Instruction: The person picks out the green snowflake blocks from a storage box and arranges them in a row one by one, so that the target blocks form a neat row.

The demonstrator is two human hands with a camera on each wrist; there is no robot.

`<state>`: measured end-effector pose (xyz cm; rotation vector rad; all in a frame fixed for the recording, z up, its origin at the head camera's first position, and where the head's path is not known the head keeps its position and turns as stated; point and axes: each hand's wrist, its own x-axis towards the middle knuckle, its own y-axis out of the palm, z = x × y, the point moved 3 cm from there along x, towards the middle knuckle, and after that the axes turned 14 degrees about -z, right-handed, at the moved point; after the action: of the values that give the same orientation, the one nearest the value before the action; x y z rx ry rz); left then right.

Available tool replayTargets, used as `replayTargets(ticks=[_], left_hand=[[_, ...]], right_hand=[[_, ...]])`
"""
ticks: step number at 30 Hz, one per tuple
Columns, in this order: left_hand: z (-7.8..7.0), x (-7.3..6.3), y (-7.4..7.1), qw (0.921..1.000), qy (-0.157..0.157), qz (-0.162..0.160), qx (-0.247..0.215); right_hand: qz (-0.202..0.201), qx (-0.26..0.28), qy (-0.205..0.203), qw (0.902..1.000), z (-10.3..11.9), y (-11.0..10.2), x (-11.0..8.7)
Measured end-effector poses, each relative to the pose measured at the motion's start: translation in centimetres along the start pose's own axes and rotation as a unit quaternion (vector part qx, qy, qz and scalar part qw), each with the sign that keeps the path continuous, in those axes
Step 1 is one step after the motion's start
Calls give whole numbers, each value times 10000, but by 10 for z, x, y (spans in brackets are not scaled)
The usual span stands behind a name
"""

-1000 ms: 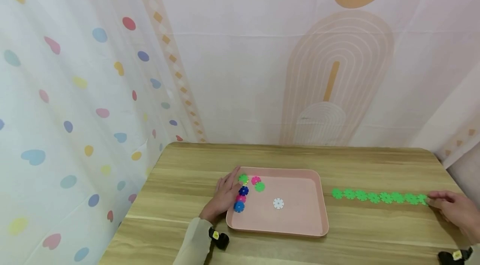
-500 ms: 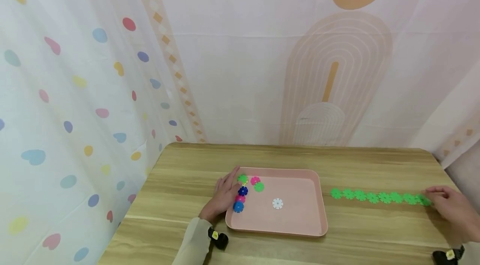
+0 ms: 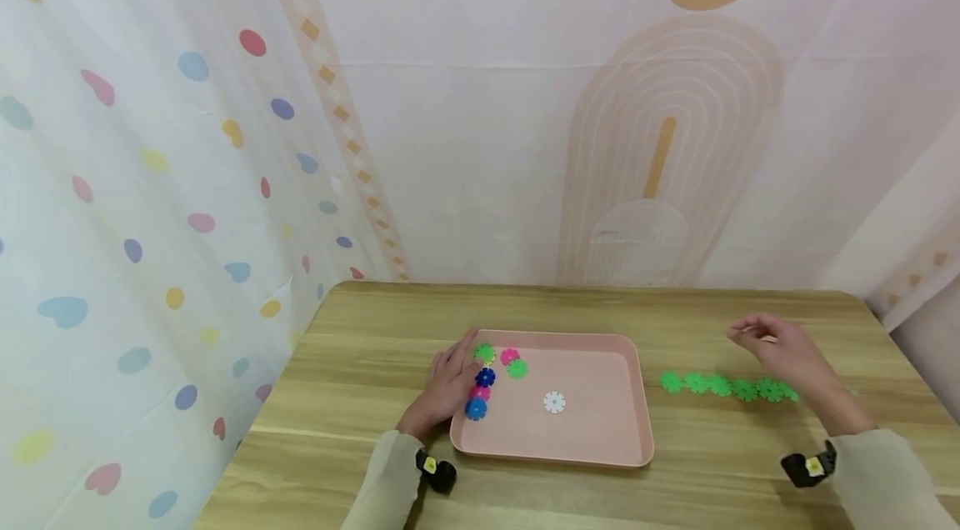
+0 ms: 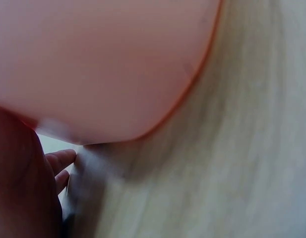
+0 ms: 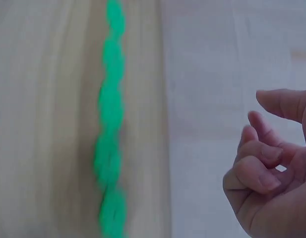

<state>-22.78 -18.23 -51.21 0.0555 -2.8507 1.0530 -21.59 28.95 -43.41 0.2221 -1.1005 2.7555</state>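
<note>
My left hand (image 3: 444,392) rests on the left rim of the pink tray (image 3: 596,430), its fingers fairly straight along the outside and the thumb over the inside. To the right of the tray lies a row of green snowflake discs (image 3: 720,385); whether they are joined cannot be told. Above this row hovers my right hand (image 3: 798,363), thumb and index finger near each other with nothing between them. The right wrist view shows that hand's other fingers loosely curled, apart from the green discs (image 5: 111,109). My right forearm hides the row's right end in the head view.
Inside the tray, a white disc (image 3: 554,402) lies near the middle. Along its left side are a blue disc (image 3: 476,409), a dark blue disc (image 3: 485,377) and several pink and green ones. A patterned curtain (image 3: 480,138) hangs behind the wooden table (image 3: 360,347).
My right hand has left the right end of the green row and moved left and away from me, rising above the row. My left hand has stayed at the tray.
</note>
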Motion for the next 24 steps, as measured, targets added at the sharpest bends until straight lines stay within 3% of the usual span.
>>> replayTargets(ticks=[5,10,12,14,21,24], left_hand=[[-1,-1,1,10000,-3,17,-18],[-1,0,0,9999,-15,-27,-99],[-1,1,1,9999,-71,-24,-113],[-1,1,1,9999,-78,1,-89],[-2,0,0,9999,15,110,-27],[0,-1,0,9999,53,81,29]], right_hand=[[797,774,-300,9934,37,30,4],[2062,1244,-990,9655,74,63,7],[2363,1175,-1219,9568,87,77,8],[2558,1100,-1350,9509,98,90,8],[2851,852,-1015,9493,124,141,10],[3013,652,-1172,9440,134,161,7]])
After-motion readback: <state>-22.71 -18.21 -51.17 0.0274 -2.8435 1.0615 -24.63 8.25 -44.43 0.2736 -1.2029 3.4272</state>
